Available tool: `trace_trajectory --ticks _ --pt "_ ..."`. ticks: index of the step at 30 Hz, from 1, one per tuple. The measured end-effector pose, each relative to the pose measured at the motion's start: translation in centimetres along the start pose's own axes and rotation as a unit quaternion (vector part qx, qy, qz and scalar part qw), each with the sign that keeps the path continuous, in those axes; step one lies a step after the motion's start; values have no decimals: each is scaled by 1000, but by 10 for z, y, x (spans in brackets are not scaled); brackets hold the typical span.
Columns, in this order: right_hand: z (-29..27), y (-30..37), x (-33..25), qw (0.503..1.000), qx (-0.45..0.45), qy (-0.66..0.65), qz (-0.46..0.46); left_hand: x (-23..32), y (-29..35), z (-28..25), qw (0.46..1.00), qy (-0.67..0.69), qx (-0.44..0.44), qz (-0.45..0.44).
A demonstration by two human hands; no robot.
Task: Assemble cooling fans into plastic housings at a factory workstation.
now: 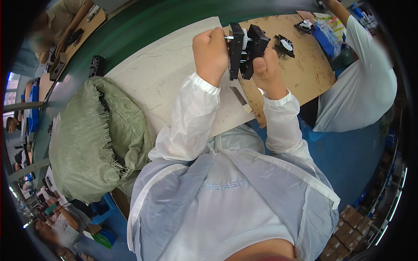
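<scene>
Over the far part of the work surface, I hold up a black plastic gear housing [235,52] between both hands. It has two blocky black halves, with a white gear [245,39] and metal pins showing between them. My left hand [210,55] is closed at the left half, its thumb by a short metal shaft end. My right hand [267,71] grips the right half [257,41] from the near right, thumb lying on its lower end. Whether the halves are joined cannot be made out. Below the housing, a flat dark strip with a pale end [241,99] lies on the surface.
Beyond my right hand lie a black part with a white disc [285,46] and a similar one [305,26]. A blue plastic bag [325,38] and a person in white [359,93] are at right. Left stand a green woven sack [82,141] and a black block [96,66].
</scene>
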State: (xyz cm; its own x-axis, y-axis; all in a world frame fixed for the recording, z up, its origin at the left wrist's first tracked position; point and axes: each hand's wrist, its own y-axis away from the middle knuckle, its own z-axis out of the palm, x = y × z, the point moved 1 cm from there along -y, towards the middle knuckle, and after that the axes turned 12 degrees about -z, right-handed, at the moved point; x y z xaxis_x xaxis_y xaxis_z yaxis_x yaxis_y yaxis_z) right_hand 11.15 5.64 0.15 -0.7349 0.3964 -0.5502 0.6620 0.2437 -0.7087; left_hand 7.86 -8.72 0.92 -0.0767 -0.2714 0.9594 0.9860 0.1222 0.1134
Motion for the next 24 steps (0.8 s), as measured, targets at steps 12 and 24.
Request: trace_trajectory --ticks 12,24 --pt "7 2 5 971 -28 -147 187 -27 -19 -5 997 -51 46 -18" --pt "15 7 26 994 -10 -101 36 -23 -14 -10 998 -51 34 -21"
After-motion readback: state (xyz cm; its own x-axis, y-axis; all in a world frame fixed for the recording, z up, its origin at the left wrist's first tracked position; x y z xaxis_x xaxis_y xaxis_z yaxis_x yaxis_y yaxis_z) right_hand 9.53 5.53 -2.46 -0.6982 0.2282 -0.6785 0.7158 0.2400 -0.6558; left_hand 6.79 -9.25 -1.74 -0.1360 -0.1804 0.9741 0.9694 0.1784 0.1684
